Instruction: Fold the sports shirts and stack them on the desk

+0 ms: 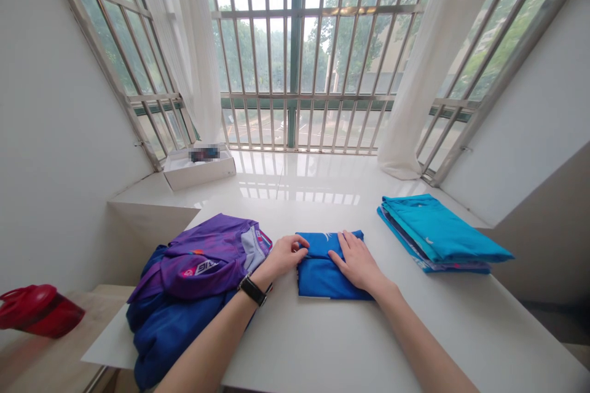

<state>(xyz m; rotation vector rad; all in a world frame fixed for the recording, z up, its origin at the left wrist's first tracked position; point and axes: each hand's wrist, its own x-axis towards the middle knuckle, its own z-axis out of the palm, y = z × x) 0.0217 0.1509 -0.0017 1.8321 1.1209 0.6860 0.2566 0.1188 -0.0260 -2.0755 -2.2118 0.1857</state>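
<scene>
A folded blue garment point(322, 276) with a white print near its far edge lies flat on the white table point(295, 344). My left hand point(286, 255), with a black watch on its wrist, is at the garment's left edge. Its thumb and fingers are curled together there in a pinch on the cloth. Flat on the right part of the garment rests my right hand point(354, 261), fingers stretched out and a little apart. To the left is a loose heap with a purple jersey point(207, 252) on top and dark blue clothing point(179, 331) beneath it.
On the right stands a stack of folded clothes with a teal garment point(442, 230) uppermost. A white open box point(200, 175) sits on the window ledge at the back left. Lower left, a red object point(41, 310) is blurred. Barred windows and white curtains point(415, 86) enclose the ledge.
</scene>
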